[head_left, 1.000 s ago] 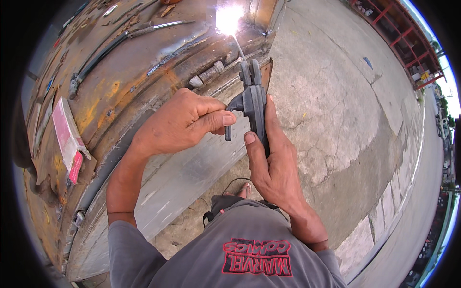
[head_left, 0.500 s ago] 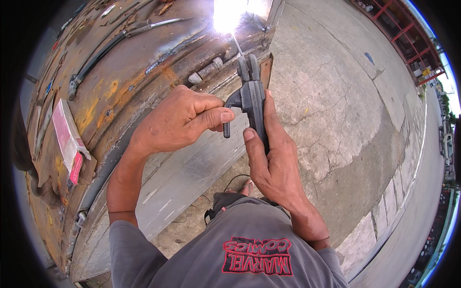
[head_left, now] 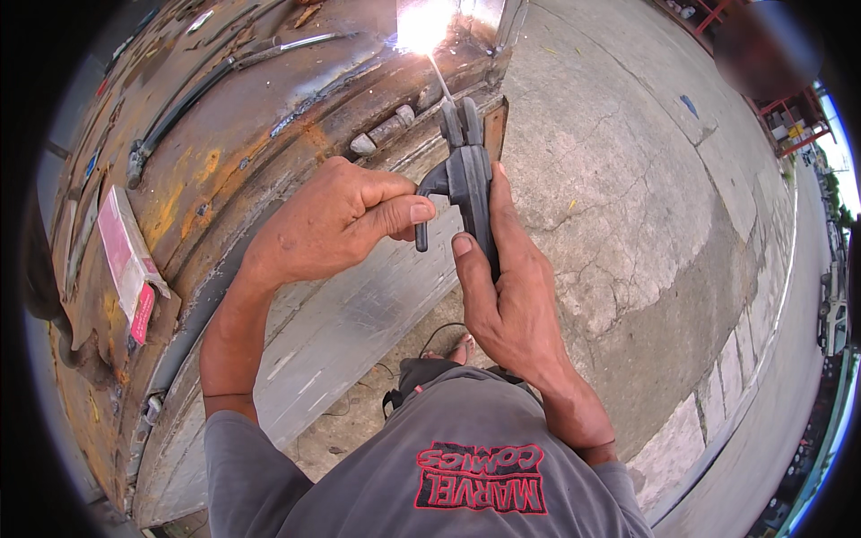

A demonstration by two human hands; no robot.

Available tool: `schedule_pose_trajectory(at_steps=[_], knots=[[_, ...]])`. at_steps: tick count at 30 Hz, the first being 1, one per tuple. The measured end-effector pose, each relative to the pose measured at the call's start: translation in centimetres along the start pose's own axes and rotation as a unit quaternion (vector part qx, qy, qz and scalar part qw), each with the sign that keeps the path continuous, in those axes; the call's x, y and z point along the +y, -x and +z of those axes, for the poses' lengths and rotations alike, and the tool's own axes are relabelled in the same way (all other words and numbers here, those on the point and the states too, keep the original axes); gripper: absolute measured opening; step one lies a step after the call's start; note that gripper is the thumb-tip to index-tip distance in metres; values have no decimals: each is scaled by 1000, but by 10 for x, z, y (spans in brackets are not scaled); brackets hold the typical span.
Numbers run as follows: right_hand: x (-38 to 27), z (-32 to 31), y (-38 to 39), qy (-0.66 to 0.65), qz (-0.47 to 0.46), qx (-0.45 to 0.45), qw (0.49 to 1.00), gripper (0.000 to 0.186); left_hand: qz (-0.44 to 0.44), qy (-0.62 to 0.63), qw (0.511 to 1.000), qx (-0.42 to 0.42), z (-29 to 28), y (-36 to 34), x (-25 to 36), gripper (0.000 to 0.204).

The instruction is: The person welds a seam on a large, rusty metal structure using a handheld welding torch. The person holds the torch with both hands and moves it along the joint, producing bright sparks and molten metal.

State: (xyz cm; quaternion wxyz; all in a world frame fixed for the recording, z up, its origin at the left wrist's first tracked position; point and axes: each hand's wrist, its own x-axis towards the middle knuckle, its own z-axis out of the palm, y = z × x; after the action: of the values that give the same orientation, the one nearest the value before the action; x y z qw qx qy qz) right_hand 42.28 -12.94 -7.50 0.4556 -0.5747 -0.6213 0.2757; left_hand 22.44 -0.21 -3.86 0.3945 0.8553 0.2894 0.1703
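One slip by the left hand (head_left: 345, 220) pinching the lever (head_left: 421, 238), or the right hand (head_left: 516, 305) gripping the holder (head_left: 473, 193), could jerk the rod (head_left: 440, 77) from the arc (head_left: 424, 27) on the plate (head_left: 300, 81).

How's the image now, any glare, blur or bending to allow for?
Head view: the welding arc burns out to white, swallowing the tip of the rod; a blurred dark patch, upper right, hides part of the red rack; straight edges bow near the black rim; left hand, right hand and electrode holder look sharp.
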Motion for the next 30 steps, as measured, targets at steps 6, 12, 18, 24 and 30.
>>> schedule_pose_trajectory(at_steps=[6, 12, 18, 24, 30], knots=[[0, 1, 4, 2, 2, 9, 1000, 77, 2, -8, 1000, 10, 2, 1, -1, 41], [11, 5, 3, 27, -53, 41, 997, 78, 15, 34, 999, 13, 4, 0, -1, 37], [6, 3, 2, 21, -14, 19, 1000, 77, -5, 23, 1000, 17, 4, -1, 0, 37], [13, 7, 1, 27, -29, 42, 998, 74, -25, -17, 1000, 1, 0, 0, 4, 39], [14, 8, -1, 18, -34, 32, 999, 73, -24, -16, 1000, 3, -1, 0, 3, 40]])
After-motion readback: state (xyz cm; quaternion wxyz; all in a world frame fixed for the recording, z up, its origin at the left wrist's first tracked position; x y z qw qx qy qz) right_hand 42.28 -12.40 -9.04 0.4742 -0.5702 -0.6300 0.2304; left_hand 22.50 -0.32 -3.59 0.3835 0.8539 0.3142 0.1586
